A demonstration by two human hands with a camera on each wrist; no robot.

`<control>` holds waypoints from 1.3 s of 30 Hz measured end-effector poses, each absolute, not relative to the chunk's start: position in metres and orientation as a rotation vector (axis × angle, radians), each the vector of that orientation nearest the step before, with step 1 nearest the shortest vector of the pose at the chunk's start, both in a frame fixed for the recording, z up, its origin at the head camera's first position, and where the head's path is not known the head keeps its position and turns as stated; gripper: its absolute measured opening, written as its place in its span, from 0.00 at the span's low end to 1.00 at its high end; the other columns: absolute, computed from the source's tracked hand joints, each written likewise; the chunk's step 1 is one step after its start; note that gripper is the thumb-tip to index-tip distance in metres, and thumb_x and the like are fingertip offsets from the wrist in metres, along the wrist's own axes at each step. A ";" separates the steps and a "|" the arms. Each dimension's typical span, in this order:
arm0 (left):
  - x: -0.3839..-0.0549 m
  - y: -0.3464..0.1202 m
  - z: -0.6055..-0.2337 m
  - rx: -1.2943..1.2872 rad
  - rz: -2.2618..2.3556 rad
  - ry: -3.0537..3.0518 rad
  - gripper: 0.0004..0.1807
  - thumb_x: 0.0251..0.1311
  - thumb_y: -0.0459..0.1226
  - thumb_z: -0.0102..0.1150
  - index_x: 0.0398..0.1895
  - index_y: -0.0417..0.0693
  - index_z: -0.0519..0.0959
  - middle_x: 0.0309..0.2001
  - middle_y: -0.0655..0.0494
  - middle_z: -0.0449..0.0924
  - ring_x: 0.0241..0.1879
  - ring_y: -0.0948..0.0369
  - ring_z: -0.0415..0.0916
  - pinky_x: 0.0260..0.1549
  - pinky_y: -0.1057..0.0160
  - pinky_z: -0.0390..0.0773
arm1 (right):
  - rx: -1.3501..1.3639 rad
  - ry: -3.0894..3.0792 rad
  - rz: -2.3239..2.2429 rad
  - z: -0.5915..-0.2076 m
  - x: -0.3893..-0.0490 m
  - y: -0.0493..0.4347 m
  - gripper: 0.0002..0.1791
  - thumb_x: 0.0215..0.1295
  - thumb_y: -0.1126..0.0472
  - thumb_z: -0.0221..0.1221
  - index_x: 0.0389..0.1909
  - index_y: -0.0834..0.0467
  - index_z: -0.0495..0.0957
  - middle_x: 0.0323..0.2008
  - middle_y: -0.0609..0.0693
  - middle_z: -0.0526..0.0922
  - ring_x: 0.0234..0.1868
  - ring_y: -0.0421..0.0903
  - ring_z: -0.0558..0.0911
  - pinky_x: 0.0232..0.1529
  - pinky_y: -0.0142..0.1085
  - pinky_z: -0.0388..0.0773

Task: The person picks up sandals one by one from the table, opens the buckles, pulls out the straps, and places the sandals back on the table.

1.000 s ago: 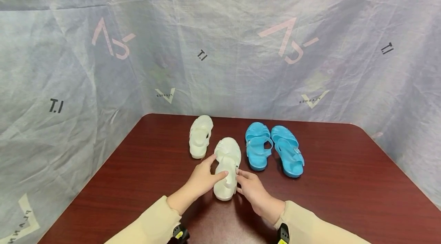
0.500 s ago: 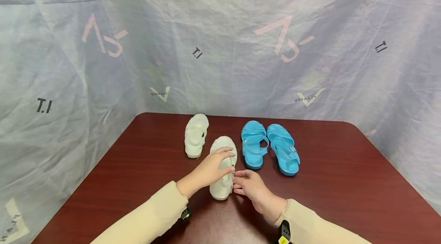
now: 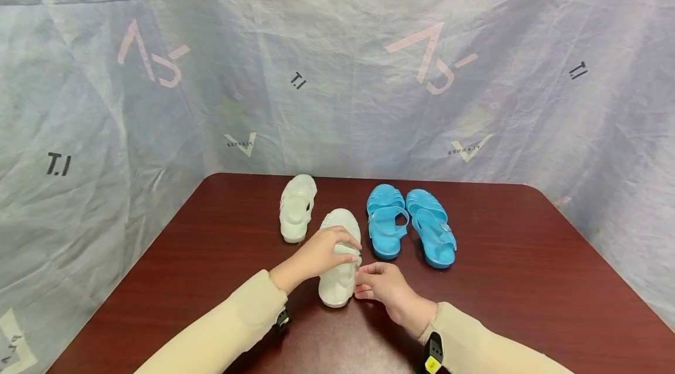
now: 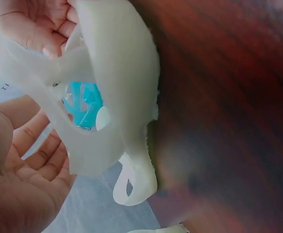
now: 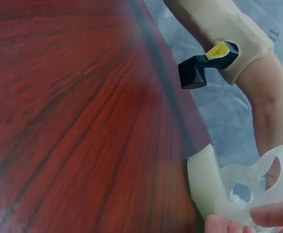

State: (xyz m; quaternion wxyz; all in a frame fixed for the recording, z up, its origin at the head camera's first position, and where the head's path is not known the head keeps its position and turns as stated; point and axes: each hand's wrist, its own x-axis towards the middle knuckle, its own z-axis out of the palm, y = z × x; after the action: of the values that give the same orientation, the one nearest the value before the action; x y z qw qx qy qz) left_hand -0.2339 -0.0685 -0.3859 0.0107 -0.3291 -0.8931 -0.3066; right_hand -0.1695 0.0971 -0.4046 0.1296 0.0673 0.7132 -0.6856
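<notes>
A white sandal [image 3: 333,291] lies upright on the table between both hands, toe pointing away. My left hand [image 3: 323,252] reaches over its top from the left, thumb and fingers bent around the strap at the right side. In the left wrist view these fingers [image 4: 49,150] are partly behind the strap [image 4: 90,155]. Low at the sandal's right side, my right hand [image 3: 389,291] pinches the strap's side between thumb and fingers. The left wrist view shows that right thumb [image 4: 25,36] against the white strap; the exact contact is partly hidden.
Another white sandal [image 3: 296,216] stands behind to the left. Two blue sandals, one [image 3: 386,245] beside the other [image 3: 440,254], lie to the right. The dark red table [image 3: 506,280] ends at a printed cloth [image 3: 337,98] hanging at the back and sides.
My left hand has moved from the sandal's left side over its top to the right-side strap, its fingers drawing closer together. The right hand stays at the right side, its fingers closing in.
</notes>
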 end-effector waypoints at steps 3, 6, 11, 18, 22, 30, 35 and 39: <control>-0.237 -0.068 -0.385 -1.045 -0.942 -2.792 0.10 0.58 0.43 0.67 0.40 0.49 0.84 0.41 0.59 0.84 0.47 0.60 0.78 0.49 0.61 0.77 | 0.201 2.065 -1.984 -0.405 -0.171 0.098 0.12 0.63 0.69 0.58 0.43 0.74 0.74 0.29 0.55 0.81 0.25 0.43 0.82 0.35 0.38 0.85; -0.239 -0.068 -0.382 -1.031 -0.939 -2.805 0.08 0.56 0.42 0.69 0.35 0.50 0.83 0.36 0.61 0.85 0.43 0.61 0.80 0.45 0.63 0.78 | 0.206 2.041 -1.982 -0.405 -0.172 0.098 0.13 0.63 0.68 0.58 0.44 0.74 0.74 0.29 0.55 0.81 0.25 0.43 0.83 0.35 0.37 0.85; -0.238 -0.069 -0.378 -1.057 -0.958 -2.831 0.07 0.57 0.40 0.68 0.35 0.49 0.83 0.35 0.60 0.84 0.40 0.62 0.80 0.40 0.63 0.78 | 0.217 2.029 -1.982 -0.406 -0.174 0.097 0.13 0.61 0.69 0.59 0.44 0.74 0.74 0.30 0.55 0.82 0.26 0.43 0.83 0.36 0.38 0.85; -0.239 -0.070 -0.379 -1.158 -0.884 -2.814 0.06 0.60 0.39 0.65 0.37 0.49 0.87 0.35 0.61 0.85 0.38 0.63 0.78 0.37 0.68 0.76 | 0.221 2.051 -2.000 -0.406 -0.174 0.096 0.13 0.63 0.69 0.57 0.44 0.75 0.75 0.27 0.54 0.83 0.25 0.43 0.83 0.35 0.38 0.85; -0.237 -0.071 -0.380 -1.081 -0.903 -2.833 0.04 0.58 0.40 0.67 0.33 0.52 0.87 0.33 0.63 0.85 0.36 0.65 0.77 0.35 0.68 0.75 | 0.247 2.058 -2.017 -0.407 -0.173 0.096 0.13 0.63 0.69 0.57 0.44 0.75 0.75 0.27 0.55 0.83 0.26 0.43 0.84 0.35 0.40 0.85; -0.238 -0.070 -0.390 -0.945 -1.130 -2.894 0.04 0.59 0.41 0.66 0.31 0.52 0.84 0.31 0.64 0.84 0.32 0.68 0.74 0.32 0.70 0.74 | 0.282 2.048 -2.046 -0.406 -0.173 0.095 0.16 0.56 0.70 0.56 0.44 0.75 0.76 0.25 0.54 0.83 0.26 0.42 0.83 0.34 0.36 0.85; -0.238 -0.072 -0.393 -0.908 -1.188 -2.918 0.05 0.60 0.42 0.65 0.33 0.53 0.85 0.33 0.63 0.85 0.35 0.67 0.75 0.35 0.68 0.75 | 0.279 2.042 -2.054 -0.407 -0.173 0.094 0.15 0.55 0.70 0.57 0.43 0.75 0.76 0.24 0.53 0.82 0.25 0.42 0.83 0.33 0.35 0.84; -0.237 -0.073 -0.393 -0.910 -1.212 -2.920 0.06 0.60 0.42 0.65 0.35 0.52 0.87 0.36 0.62 0.86 0.38 0.67 0.77 0.38 0.69 0.75 | 0.270 2.047 -2.064 -0.408 -0.174 0.094 0.14 0.55 0.71 0.56 0.42 0.75 0.76 0.22 0.53 0.83 0.25 0.43 0.84 0.33 0.35 0.84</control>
State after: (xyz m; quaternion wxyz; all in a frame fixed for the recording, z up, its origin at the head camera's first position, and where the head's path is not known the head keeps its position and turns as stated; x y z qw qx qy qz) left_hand -0.2375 -0.0729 -0.3931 -0.0740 -0.2760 -0.8850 -0.3675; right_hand -0.1745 0.0943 -0.4082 0.1106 0.0920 0.6969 -0.7026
